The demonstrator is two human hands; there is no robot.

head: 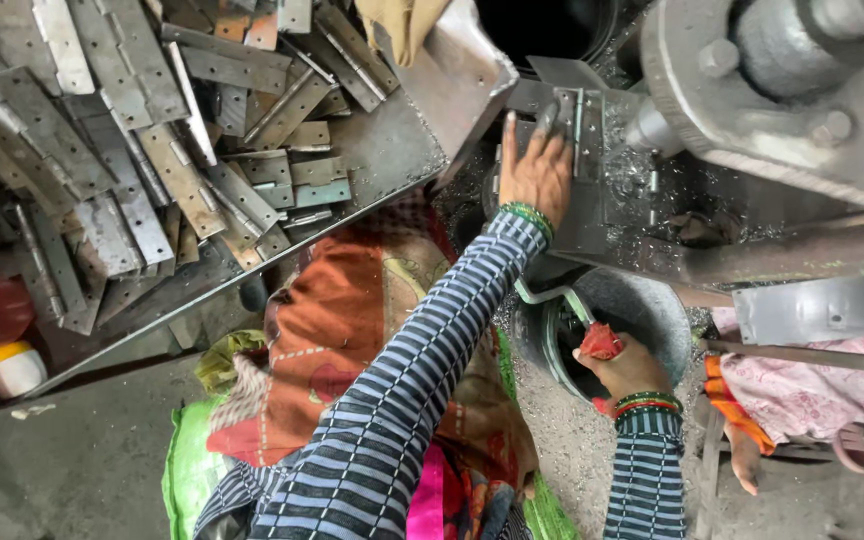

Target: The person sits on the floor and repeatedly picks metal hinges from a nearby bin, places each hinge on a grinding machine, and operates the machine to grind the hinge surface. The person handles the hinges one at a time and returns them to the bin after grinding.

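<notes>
Striped sleeves lead out; right hand grips red-wrapped lever handle; left hand — fingers extended — presses grey steel hinge plate into press bed; risk: premature lever pull pinches fingertips.

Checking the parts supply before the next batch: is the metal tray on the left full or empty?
Well stocked. The tray holds a heap of flat metal hinges across most of it; only the corner nearest the left hand is bare.

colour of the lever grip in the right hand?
Red, on the lever grip wrapped by the right hand; head view.
</notes>
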